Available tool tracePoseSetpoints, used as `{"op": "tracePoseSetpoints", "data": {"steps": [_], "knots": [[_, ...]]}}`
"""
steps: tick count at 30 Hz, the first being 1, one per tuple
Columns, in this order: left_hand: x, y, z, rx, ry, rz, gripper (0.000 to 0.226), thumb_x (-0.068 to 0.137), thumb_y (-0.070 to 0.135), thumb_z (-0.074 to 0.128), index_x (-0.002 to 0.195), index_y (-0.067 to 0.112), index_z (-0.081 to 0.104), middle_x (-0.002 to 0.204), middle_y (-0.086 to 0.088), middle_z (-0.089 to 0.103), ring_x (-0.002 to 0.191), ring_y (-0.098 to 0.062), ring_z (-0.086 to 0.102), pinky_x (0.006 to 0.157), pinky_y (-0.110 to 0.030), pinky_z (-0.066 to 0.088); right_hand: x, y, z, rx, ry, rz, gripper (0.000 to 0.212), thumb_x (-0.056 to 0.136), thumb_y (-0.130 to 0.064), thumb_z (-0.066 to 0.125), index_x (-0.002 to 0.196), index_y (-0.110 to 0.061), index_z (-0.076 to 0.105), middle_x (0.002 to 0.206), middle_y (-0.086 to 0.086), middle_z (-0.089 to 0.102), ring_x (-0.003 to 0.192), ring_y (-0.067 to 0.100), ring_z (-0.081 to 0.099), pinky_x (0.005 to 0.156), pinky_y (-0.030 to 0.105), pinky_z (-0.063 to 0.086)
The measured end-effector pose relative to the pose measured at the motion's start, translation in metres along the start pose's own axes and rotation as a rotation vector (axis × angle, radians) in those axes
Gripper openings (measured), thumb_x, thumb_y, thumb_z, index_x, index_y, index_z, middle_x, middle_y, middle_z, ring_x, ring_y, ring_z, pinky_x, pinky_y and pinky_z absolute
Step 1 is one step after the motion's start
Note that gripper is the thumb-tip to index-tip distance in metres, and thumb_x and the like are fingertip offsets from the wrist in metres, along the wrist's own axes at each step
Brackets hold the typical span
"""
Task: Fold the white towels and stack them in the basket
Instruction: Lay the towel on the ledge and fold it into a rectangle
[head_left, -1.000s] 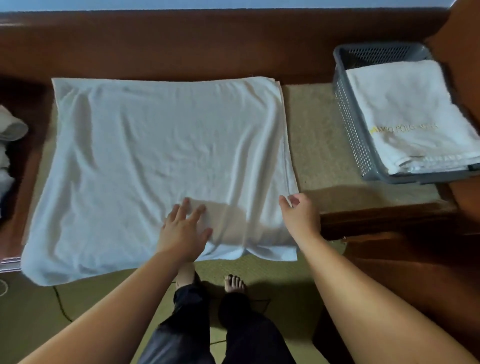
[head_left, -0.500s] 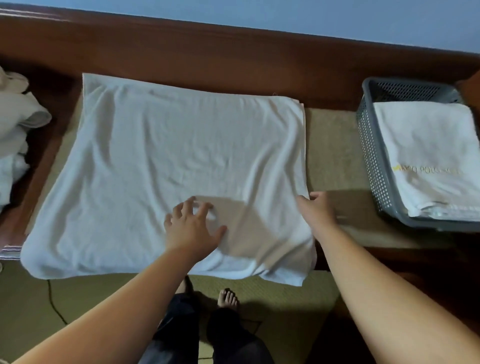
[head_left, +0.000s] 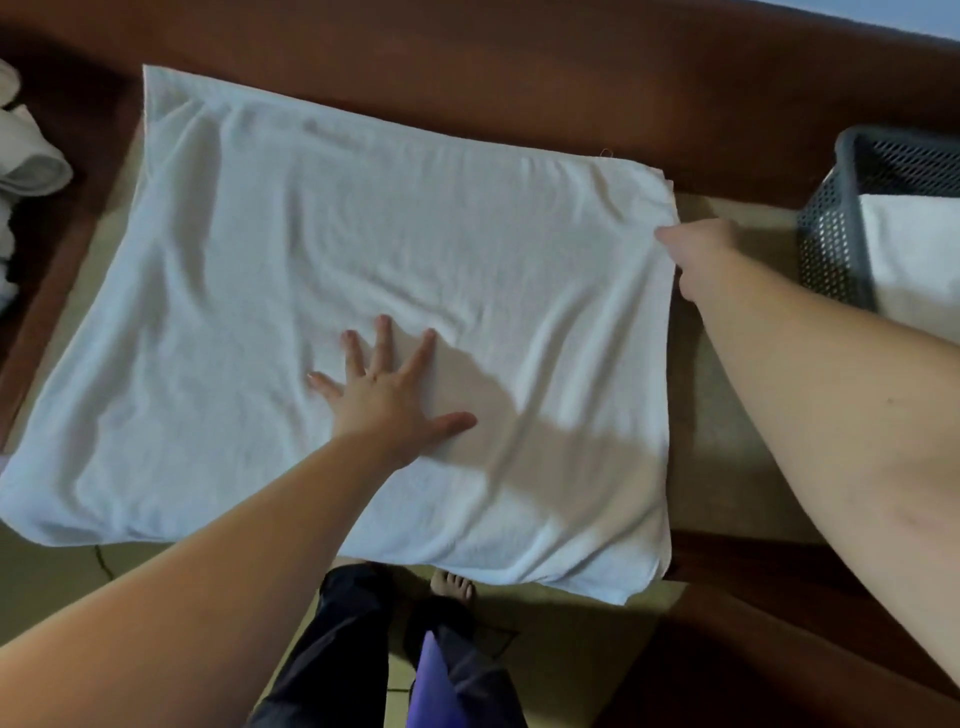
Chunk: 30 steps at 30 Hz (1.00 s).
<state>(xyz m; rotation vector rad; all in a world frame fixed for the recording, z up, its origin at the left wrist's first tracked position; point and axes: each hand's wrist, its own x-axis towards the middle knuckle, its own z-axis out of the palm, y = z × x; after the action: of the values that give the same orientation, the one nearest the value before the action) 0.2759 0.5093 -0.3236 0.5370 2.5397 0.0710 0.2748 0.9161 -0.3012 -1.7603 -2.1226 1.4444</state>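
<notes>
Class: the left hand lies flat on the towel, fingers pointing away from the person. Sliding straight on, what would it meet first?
Probably only more white towel ahead of the left hand, then the wooden back rail; depth is unclear.

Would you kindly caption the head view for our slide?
Left hand flat on white towel; right hand at its edge beside basket.

I see a plain white towel (head_left: 363, 270), unpatterned, spread over a tan mat (head_left: 727, 441) on the reddish-brown wooden bench (head_left: 519, 78). At the bench's right edge stands a grey basket (head_left: 831, 244) with a grid of small holes, holding a white folded towel (head_left: 914, 260). At the left edge lie more white towels (head_left: 26, 156). My view also catches dark trousers (head_left: 337, 649).
</notes>
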Motion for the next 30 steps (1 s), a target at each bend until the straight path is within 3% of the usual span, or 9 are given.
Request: {"op": "tracePoseSetpoints", "data": {"steps": [5, 9, 13, 16, 20, 22, 26, 28, 30], "knots": [[0.001, -0.001, 0.003, -0.011, 0.023, 0.015, 0.12, 0.063, 0.102, 0.046, 0.157, 0.056, -0.012, 0.171, 0.002, -0.026, 0.156, -0.041, -0.021, 0.112, -0.083, 0.002, 0.002, -0.02, 0.001, -0.11, 0.151, -0.152, 0.048, 0.084, -0.043, 0.07, 0.12, -0.012, 0.071, 0.117, 0.008, 0.07, 0.113, 0.032, 0.068, 0.095, 0.041, 0.057], [-0.003, -0.001, -0.002, -0.021, -0.01, 0.042, 0.119, 0.066, 0.1, 0.047, 0.159, 0.054, -0.011, 0.171, 0.001, -0.023, 0.156, -0.041, -0.02, 0.112, -0.082, -0.001, -0.072, -0.027, 0.042, -0.531, 0.173, -0.447, 0.052, 0.093, -0.035, 0.066, 0.14, -0.016, 0.054, 0.143, 0.013, 0.05, 0.135, 0.037, 0.047, 0.109, 0.051, 0.044], [-0.017, -0.025, -0.03, -0.132, -0.016, 0.088, 0.093, 0.082, 0.088, 0.048, 0.161, 0.049, 0.018, 0.174, 0.002, 0.003, 0.159, -0.031, 0.006, 0.122, -0.065, 0.014, -0.167, -0.026, 0.124, -0.634, -0.107, -0.793, 0.053, 0.096, -0.026, 0.062, 0.147, -0.018, 0.049, 0.15, 0.009, 0.044, 0.136, 0.034, 0.045, 0.112, 0.051, 0.04], [-0.043, -0.077, -0.038, -0.265, 0.149, -0.094, 0.067, 0.093, 0.073, 0.048, 0.152, 0.041, 0.043, 0.161, 0.003, 0.034, 0.145, -0.026, 0.034, 0.115, -0.047, 0.033, -0.224, -0.031, 0.193, -0.636, -0.36, -0.936, 0.053, 0.096, -0.021, 0.062, 0.148, -0.016, 0.052, 0.153, 0.008, 0.044, 0.141, 0.031, 0.043, 0.117, 0.046, 0.036], [-0.083, -0.18, -0.026, -0.334, 0.225, -0.466, 0.061, 0.1, 0.061, 0.042, 0.155, 0.034, 0.039, 0.163, -0.002, 0.033, 0.148, -0.029, 0.029, 0.121, -0.046, 0.028, -0.302, -0.05, 0.28, -0.841, -0.722, -1.068, 0.061, 0.103, -0.031, 0.052, 0.161, -0.025, 0.033, 0.171, 0.002, 0.021, 0.156, 0.023, 0.023, 0.125, 0.041, 0.024], [-0.097, -0.223, -0.019, -0.319, 0.257, -0.505, 0.056, 0.102, 0.055, 0.043, 0.152, 0.032, 0.041, 0.16, -0.004, 0.036, 0.143, -0.03, 0.034, 0.119, -0.045, 0.029, -0.334, -0.058, 0.317, -1.012, -0.823, -1.207, 0.065, 0.107, -0.041, 0.044, 0.166, -0.03, 0.018, 0.175, 0.0, 0.004, 0.16, 0.022, 0.007, 0.128, 0.043, 0.013], [-0.104, -0.276, -0.019, -0.367, 0.398, -0.54, 0.051, 0.102, 0.048, 0.052, 0.147, 0.023, 0.047, 0.151, -0.008, 0.042, 0.135, -0.034, 0.04, 0.107, -0.045, 0.041, -0.354, -0.078, 0.386, -1.274, -0.821, -1.297, 0.066, 0.107, -0.058, 0.023, 0.166, -0.037, 0.001, 0.174, -0.004, -0.014, 0.16, 0.021, -0.012, 0.127, 0.055, -0.002], [-0.1, -0.297, -0.024, -0.449, 0.377, -0.624, 0.052, 0.104, 0.051, 0.05, 0.146, 0.022, 0.043, 0.144, -0.005, 0.043, 0.128, -0.031, 0.04, 0.096, -0.041, 0.045, -0.339, -0.098, 0.411, -1.361, -0.741, -1.264, 0.063, 0.108, -0.057, 0.016, 0.165, -0.038, 0.0, 0.173, -0.006, -0.016, 0.16, 0.022, -0.014, 0.125, 0.062, -0.003], [-0.095, -0.311, -0.026, -0.37, 0.336, -0.595, 0.046, 0.102, 0.055, 0.05, 0.136, 0.023, 0.049, 0.129, -0.001, 0.048, 0.116, -0.027, 0.044, 0.083, -0.038, 0.041, -0.317, -0.121, 0.428, -1.416, -0.66, -1.254, 0.059, 0.108, -0.055, 0.014, 0.164, -0.043, -0.002, 0.173, -0.007, -0.016, 0.159, 0.02, -0.016, 0.124, 0.065, -0.002]]}}
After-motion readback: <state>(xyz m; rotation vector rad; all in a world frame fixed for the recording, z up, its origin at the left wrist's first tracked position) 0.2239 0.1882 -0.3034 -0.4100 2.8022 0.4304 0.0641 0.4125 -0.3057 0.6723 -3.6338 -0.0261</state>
